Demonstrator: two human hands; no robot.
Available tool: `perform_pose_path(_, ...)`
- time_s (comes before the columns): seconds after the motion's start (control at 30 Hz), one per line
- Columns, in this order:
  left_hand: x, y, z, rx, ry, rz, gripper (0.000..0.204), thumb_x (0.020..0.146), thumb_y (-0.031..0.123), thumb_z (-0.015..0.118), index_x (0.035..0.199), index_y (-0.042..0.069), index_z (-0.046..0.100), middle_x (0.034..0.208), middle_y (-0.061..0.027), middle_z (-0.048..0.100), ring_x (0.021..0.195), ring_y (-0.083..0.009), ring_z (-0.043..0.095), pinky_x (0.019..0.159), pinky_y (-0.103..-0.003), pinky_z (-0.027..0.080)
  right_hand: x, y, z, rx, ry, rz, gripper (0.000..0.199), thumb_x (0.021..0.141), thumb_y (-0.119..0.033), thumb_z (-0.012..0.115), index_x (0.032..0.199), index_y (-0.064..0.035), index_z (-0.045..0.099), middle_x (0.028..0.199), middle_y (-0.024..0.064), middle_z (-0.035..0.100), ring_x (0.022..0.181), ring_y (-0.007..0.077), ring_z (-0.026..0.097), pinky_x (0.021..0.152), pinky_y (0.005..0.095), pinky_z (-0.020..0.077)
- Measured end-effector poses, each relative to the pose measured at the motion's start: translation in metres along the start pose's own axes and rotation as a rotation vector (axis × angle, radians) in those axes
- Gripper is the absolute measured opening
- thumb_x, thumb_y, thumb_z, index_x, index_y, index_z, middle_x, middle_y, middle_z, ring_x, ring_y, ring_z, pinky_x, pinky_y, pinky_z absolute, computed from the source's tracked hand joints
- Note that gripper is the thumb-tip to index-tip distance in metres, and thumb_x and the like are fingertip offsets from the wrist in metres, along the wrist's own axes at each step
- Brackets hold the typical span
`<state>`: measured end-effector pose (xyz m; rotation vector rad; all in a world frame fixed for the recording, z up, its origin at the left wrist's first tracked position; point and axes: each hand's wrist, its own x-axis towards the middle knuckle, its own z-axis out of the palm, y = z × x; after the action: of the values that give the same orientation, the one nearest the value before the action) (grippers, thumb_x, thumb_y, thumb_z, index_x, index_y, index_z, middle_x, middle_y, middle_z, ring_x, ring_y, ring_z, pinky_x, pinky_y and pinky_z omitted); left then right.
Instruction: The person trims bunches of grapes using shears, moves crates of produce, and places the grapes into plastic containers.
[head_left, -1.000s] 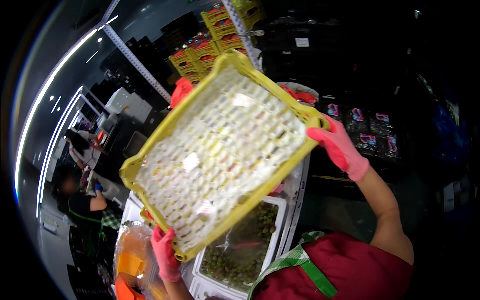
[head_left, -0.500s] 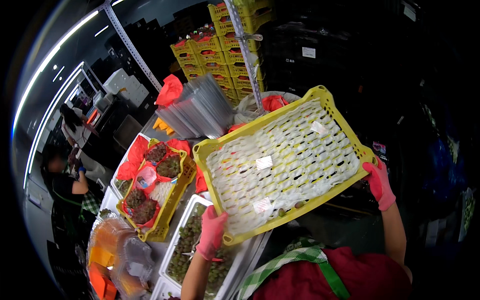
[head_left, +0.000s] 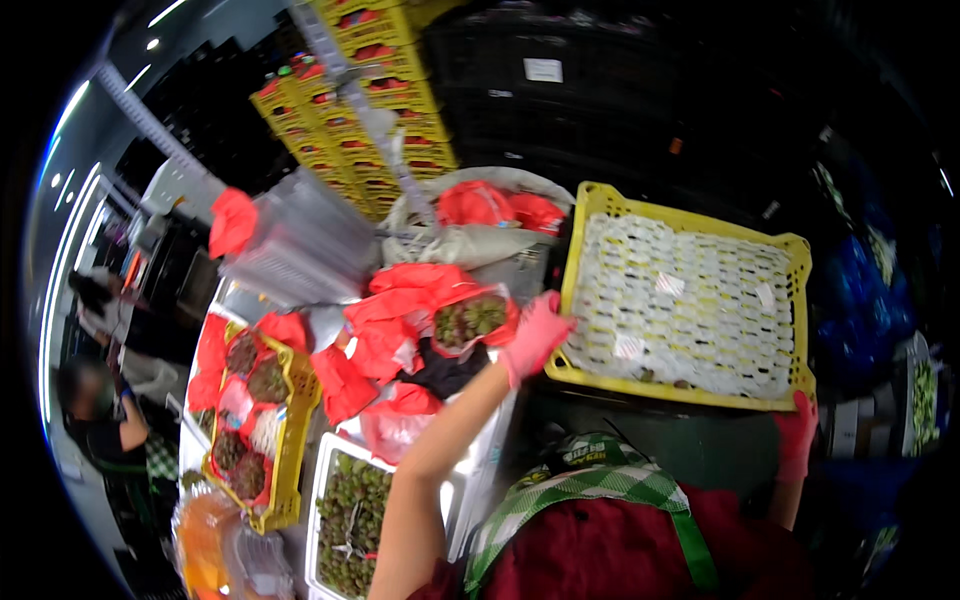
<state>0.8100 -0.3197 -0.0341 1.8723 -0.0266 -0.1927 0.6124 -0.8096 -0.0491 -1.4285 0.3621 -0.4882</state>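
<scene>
A shallow yellow plastic crate lined with white foam netting is held out to my right. A few loose grapes and small white labels lie on the netting. My left hand, in a pink glove, is closed on the crate's left rim near its near corner. At the near right corner my right hand, gloved alike, grips the rim; part of its fingers is hidden. Left of me, a white foam box holds green grapes, with red-handled scissors on top.
On the table's left, another yellow crate contains dark grapes in red wraps. Red bags surround a grape bunch. Behind are clear plastic containers, a metal post and stacked yellow crates. Two people stand far left.
Both hands have carried the lined crate rightward, away from the table, and it is more level now. The red bags and grape bunch behind it have come into view.
</scene>
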Motion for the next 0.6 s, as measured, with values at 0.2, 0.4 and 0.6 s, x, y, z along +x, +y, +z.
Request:
perform_pose_path(0.2,0.021,0.041,0.030,0.245,-0.039,-0.067,0.023,0.076,0.011,0.063,0.092,-0.005,0.057,0.087,-0.0172,0.066,0.077,-0.0215,0.063,0.067,-0.037,0.049,0.043,-0.008,0.009,0.087,0.082,0.199,0.048,0.083,-0.018,0.057,0.128,-0.0039,0.051,0.116,0.0104,0.060,0.106,0.0258,0.060,0.087,0.0405,0.0504)
perform_pose_path(0.4,-0.093,0.055,0.100,-0.187,-0.195,-0.258,0.043,0.083,0.016,0.070,0.114,-0.002,0.047,0.101,-0.0131,0.067,0.094,-0.0164,0.063,0.080,-0.032,0.050,0.173,-0.053,-0.035,0.107,-0.183,0.125,0.057,0.077,-0.012,0.053,0.131,0.0032,0.047,0.125,0.0145,0.058,0.114,0.0271,0.057,0.097,0.0378,0.0458)
perform_pose_path(0.6,-0.119,0.002,0.140,-0.913,-0.502,-0.049,0.068,0.080,-0.007,0.060,0.141,-0.003,0.030,0.145,-0.0126,0.036,0.134,-0.0234,0.036,0.111,-0.039,0.027,0.332,-0.004,0.064,0.174,-0.350,0.070,0.051,0.075,-0.005,0.049,0.127,-0.0007,0.052,0.119,0.0139,0.060,0.109,0.0265,0.059,0.099,0.0357,0.0440)
